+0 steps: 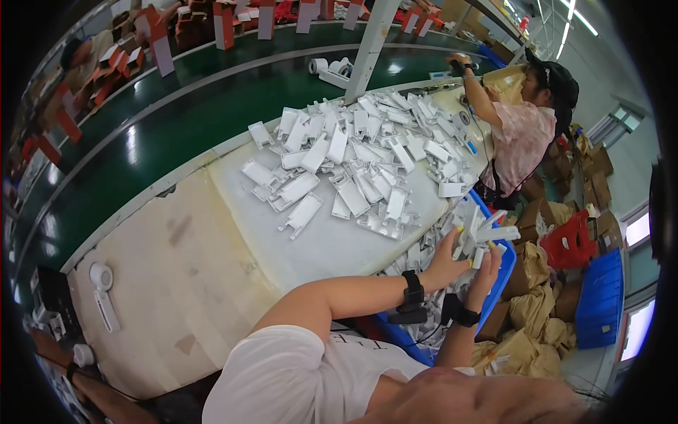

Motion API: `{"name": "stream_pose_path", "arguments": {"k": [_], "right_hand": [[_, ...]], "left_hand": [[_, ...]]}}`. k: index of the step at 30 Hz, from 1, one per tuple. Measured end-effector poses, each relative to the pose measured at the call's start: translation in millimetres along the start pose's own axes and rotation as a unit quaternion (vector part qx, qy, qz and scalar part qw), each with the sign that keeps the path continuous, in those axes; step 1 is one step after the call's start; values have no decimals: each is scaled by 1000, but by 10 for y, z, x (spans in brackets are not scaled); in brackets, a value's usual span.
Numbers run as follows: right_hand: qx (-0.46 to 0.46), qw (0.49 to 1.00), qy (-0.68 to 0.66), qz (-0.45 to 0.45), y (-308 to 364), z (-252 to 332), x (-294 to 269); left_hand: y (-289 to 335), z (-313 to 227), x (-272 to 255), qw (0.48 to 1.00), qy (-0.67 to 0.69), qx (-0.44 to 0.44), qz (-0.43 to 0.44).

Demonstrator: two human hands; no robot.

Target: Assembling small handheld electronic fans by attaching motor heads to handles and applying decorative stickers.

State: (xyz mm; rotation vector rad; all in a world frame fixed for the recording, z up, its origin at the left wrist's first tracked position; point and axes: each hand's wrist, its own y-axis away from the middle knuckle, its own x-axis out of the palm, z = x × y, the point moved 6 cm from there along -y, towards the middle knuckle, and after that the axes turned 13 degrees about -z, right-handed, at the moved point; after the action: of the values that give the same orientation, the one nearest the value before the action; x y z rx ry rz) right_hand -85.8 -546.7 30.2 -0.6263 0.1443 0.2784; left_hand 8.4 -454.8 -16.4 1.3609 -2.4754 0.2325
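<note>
A: Far side, over my remote feed?
B: I log a green conveyor (166, 128); orange-and-white boxes (265, 20) upright along its far side; a white post (370, 53) nearer.
A: Right side?
B: I note a co-worker (519, 127) in a pink top (528, 152) and black cap (561, 78); lower in view, a red plastic container (569, 242), brown bags (531, 309), a blue crate (600, 300).

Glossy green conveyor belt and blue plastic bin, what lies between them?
In the head view, a pale, flat worktable lies between them, bearing a loose heap of white plastic parts.

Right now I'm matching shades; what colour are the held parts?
The held parts are white: head view.
</note>
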Motion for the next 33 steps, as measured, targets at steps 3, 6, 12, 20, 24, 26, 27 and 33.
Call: {"name": "stream_pose_path", "arguments": {"k": [3,6,12,20,24,26,27,33], "right_hand": [[-80,996,-34,38,-97,277,360],[-121,988,-70,70,-197,760,809],[-152,972,-84,161,-532,855,1829],[-117,946,-116,281,-559,801,2588],[-136,976,-4,171,-886,183,1781],[-35,989,23,139,-968,-385,1156],[8,991,61,121,-974,-807,778],[101,859,464,192,232,-1989,-988]], "left_hand": [[-69,-339,-303,996,27,75,-47],[-299,-646,-662,989,37,112,-84],[-887,-1071,-1200,983,110,60,-132],[-1218,-1074,-2033,952,10,45,-304],[-829,-1312,-1984,974,100,23,-203],[-742,-1324,-2085,932,-49,177,-311],[-610,-1415,-2012,902,-89,265,-329],[-155,-274,-692,996,-23,3,81]]}}
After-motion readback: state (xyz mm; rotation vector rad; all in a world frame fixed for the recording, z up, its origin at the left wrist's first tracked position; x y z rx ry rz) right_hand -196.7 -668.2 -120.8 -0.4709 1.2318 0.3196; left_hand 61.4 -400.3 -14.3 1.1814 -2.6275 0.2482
